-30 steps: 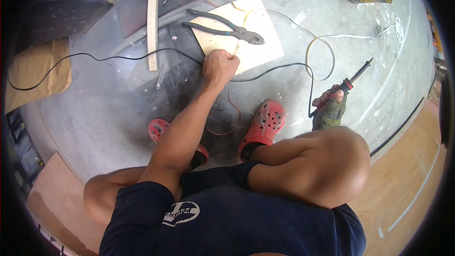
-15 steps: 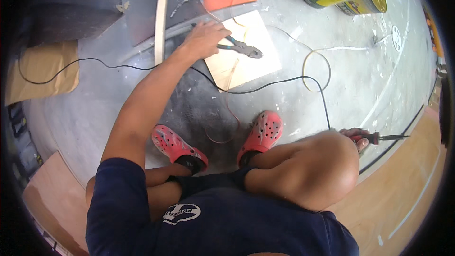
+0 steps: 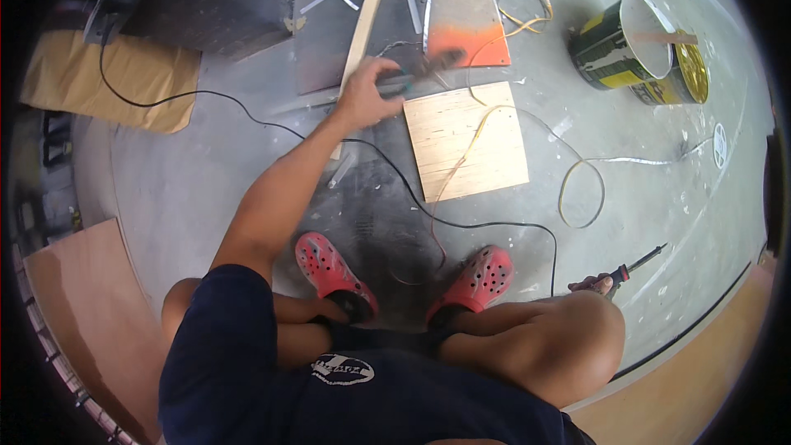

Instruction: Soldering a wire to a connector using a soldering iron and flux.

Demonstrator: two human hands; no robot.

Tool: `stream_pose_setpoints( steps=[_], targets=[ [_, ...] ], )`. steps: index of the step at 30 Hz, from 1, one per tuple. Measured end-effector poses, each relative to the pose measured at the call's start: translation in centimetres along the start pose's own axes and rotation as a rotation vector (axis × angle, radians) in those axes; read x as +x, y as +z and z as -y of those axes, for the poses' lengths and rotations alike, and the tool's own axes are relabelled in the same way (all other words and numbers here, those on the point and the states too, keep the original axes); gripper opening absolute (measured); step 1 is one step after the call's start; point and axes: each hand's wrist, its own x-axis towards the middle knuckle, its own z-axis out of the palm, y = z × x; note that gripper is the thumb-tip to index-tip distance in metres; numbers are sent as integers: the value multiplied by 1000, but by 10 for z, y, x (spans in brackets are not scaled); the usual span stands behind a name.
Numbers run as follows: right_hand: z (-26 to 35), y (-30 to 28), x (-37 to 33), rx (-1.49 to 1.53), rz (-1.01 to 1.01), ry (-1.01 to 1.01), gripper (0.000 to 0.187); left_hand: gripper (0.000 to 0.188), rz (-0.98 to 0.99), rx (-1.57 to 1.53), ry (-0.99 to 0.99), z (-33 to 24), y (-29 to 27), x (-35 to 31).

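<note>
upper right: front bucket (image 3: 606, 51), flat stick (image 3: 666, 37) over its rim, second bucket (image 3: 690, 74) just beside | top: orange-ended sheet (image 3: 470, 16), pale wooden strip (image 3: 362, 29) to its left | upper left: dark box (image 3: 214, 0), brown sheet (image 3: 156, 74) near it | lower left: tan board (image 3: 86, 305) | right: round white mark (image 3: 720, 146) on floor (image 3: 651, 202)

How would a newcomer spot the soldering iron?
Start at the red clogs. Right of them, by the right knee, the right hand holds the soldering iron: straight, dark and pointed, with a red band, unlike the looped cable and wide buckets.
</note>
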Motion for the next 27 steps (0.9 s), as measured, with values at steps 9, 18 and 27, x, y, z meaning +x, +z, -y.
stream_pose_setpoints(
  steps=[9,18,27],
  targets=[
    [53,-27,-9,-187,-189,133,22,57,-361,301,-550,81,-37,51],
    [35,8,-7,157,-126,407,27,60,-500,705,-304,36,-10,43],
    [23,6,0,186,50,325,30,28,431,340,-402,-103,96,-60]
  ],
)
